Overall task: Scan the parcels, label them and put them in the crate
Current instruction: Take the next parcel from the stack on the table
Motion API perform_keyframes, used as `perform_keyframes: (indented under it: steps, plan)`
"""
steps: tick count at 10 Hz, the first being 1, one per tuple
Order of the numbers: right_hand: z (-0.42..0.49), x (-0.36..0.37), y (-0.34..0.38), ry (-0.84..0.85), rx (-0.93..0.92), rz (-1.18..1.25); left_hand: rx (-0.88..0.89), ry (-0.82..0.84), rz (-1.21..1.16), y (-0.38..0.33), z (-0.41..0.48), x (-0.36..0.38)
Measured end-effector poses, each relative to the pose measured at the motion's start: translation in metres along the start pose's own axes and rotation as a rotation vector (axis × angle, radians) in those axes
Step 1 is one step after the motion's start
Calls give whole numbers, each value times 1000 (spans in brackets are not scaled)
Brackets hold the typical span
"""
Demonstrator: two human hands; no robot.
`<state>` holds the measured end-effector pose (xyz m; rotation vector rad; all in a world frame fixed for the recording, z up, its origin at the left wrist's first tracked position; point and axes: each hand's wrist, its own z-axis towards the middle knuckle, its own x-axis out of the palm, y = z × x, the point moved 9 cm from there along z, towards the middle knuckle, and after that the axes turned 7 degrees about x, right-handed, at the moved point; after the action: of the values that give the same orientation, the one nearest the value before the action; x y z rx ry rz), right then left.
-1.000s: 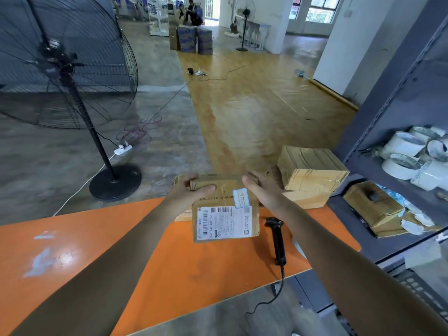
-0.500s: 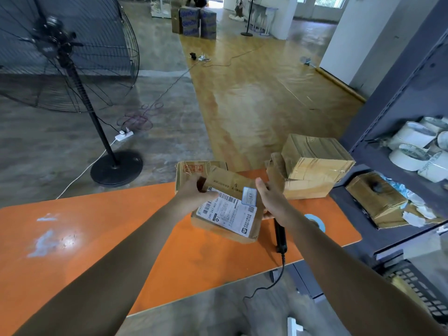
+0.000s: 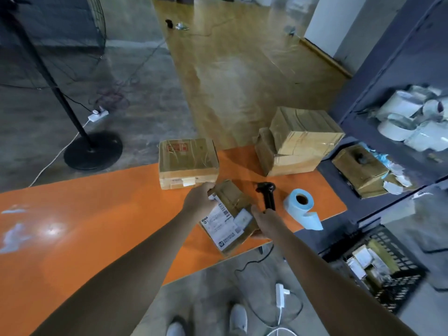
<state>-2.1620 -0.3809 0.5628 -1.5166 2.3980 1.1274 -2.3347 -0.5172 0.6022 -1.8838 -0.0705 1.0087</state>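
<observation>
A small cardboard parcel point(image 3: 229, 214) with a white shipping label and a small sticker hangs tilted over the orange table's point(image 3: 97, 226) front right edge. My left hand point(image 3: 200, 198) grips its far left corner. My right hand point(image 3: 263, 220) holds its right side. A black handheld scanner point(image 3: 268, 194) lies on the table just beyond my right hand. To its right stands a blue label roll point(image 3: 299, 206). On the floor at the lower right sits a black crate point(image 3: 392, 284) holding several parcels.
A taped box point(image 3: 188, 163) sits at the table's far edge, and two stacked boxes point(image 3: 295, 141) at its far right corner. Dark shelving point(image 3: 378, 98) with white rolls stands to the right. A floor fan point(image 3: 72, 132) is on the left. Cables lie on the floor.
Both hands have brought the parcel down and toward me, tilting it to the right. My view has dropped, so the crate and my shoes now show.
</observation>
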Motion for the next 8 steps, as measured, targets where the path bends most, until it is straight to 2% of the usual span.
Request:
perform_keyframes:
  steps: [1, 2, 4, 5, 6, 8]
  plan:
    - [9, 5, -9, 16, -56, -68, 17, 20, 31, 0, 7, 12]
    - [10, 2, -17, 7, -48, -34, 19, 8, 149, 1, 7, 20]
    - [18, -10, -26, 56, 18, -108, -153, -52, 63, 23, -17, 33]
    - [27, -25, -12, 0, -149, -394, -195, -114, 56, 26, -24, 29]
    - [40, -44, 0, -145, -287, -517, -255, -179, 47, 29, -30, 26]
    - [79, -57, 5, -179, -268, -514, -360, -289, 55, 31, -43, 27]
